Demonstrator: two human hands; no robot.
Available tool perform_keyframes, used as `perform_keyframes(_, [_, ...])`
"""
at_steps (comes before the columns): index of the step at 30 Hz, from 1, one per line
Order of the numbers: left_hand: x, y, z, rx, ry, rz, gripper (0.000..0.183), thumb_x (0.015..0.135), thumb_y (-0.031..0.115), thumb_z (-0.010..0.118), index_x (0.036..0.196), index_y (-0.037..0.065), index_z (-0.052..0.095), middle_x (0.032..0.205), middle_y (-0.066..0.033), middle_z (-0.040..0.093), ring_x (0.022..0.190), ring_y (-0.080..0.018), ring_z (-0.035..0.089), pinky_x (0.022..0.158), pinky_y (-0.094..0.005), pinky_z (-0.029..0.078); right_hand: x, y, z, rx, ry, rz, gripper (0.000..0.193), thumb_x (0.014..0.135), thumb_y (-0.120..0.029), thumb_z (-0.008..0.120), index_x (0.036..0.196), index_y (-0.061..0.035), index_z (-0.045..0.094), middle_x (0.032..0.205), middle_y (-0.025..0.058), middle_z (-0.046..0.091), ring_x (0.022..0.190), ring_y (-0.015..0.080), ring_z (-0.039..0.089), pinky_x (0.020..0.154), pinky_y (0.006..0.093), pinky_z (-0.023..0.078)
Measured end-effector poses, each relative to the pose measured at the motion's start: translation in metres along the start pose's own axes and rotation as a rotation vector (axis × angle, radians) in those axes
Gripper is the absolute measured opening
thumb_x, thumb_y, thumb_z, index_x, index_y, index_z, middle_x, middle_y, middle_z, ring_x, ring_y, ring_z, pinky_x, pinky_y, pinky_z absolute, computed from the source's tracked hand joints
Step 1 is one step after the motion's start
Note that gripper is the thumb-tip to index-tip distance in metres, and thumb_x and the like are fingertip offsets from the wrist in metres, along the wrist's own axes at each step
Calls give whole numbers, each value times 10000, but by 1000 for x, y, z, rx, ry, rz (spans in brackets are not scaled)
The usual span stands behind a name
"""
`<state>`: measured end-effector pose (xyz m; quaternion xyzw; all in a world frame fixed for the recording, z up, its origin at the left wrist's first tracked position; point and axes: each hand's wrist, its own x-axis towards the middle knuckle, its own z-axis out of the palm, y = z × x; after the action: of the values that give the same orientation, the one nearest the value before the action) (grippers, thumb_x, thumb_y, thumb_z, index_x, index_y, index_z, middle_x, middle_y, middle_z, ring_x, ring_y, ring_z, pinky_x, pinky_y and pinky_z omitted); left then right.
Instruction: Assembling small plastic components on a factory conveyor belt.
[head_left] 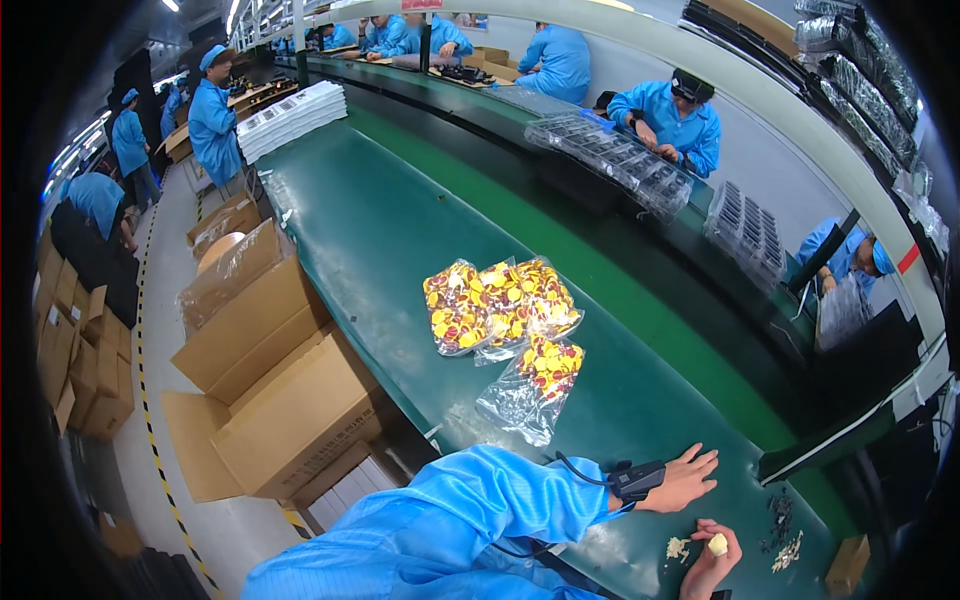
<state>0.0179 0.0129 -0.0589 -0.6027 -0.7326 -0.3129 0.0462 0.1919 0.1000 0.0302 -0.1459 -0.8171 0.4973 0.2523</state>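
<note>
- Head view, left hand: at the lower right of the frame the left hand (684, 484) is laid on the green bench (385, 255), fingers spread; nothing is seen to be gripped; a black device (638, 482) is strapped at its wrist.
- Head view, right hand: below it, the right hand (707, 566) is curled, thumb and fingers drawn close; a small pale piece (718, 544) is seen at the fingertips; whether it is pinched or worn on a fingertip cannot be told.
- Head view, nearby bits: a pale pile (677, 548) is set just left of the right hand; dark bits (778, 518) and pale slivers (788, 552) are scattered to its right; a small cardboard block (848, 565) is placed beyond, near the lower right rim.
- Head view, handling: the pale piece is judged light and easily dropped; its stiffness cannot be told; it is best taken by opposite sides, between thumb and forefinger; the loose bits are likely to be scattered by a sweep, so a light pinch is advised.
- Head view, centre: clear bags (507, 300) of yellow and dark red pieces are laid together; a slippery, shifting load is expected; they are best held by gathered film.
</note>
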Motion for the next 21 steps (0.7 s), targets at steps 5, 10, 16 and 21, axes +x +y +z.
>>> perform_keyframes(5, [5, -4, -1, -16, -36, -15, 461, 821, 47, 598, 1275, -32, 591, 1431, -285, 449, 1461, -387, 295, 1196, -571, 208, -6, -13, 21, 102, -53, 98, 267, 923, -166, 526, 853, 30, 693, 888, 114, 715, 772, 181, 640, 678, 290, 496])
perform_keyframes(10, [5, -13, -10, -19, -82, 38, 410, 826, 39, 604, 1230, -33, 606, 1404, -241, 486, 1431, -362, 343, 1185, -556, 238, -15, 16, 54, 463, -89, 83, 458, 846, -386, 618, 833, 72, 608, 707, 157, 604, 718, 264, 642, 724, 344, 509])
perform_keyframes(16, [4, -21, -6, -35, -14, 93, 255, 839, 53, 602, 1078, -26, 638, 1336, -220, 529, 1386, -347, 394, 1147, -531, 299, -24, 12, 73, 524, -200, 60, 337, 848, -264, 601, 844, 74, 606, 692, 163, 617, 672, 258, 638, 655, 333, 513])
perform_keyframes(21, [3, -24, -20, -88, -45, 100, 115, 832, 66, 614, 911, -3, 661, 1106, -154, 623, 1261, -336, 502, 1051, -480, 372, -21, 11, 71, 621, -192, 134, 251, 873, -184, 566, 841, 63, 595, 678, 172, 615, 618, 247, 622, 601, 326, 508])
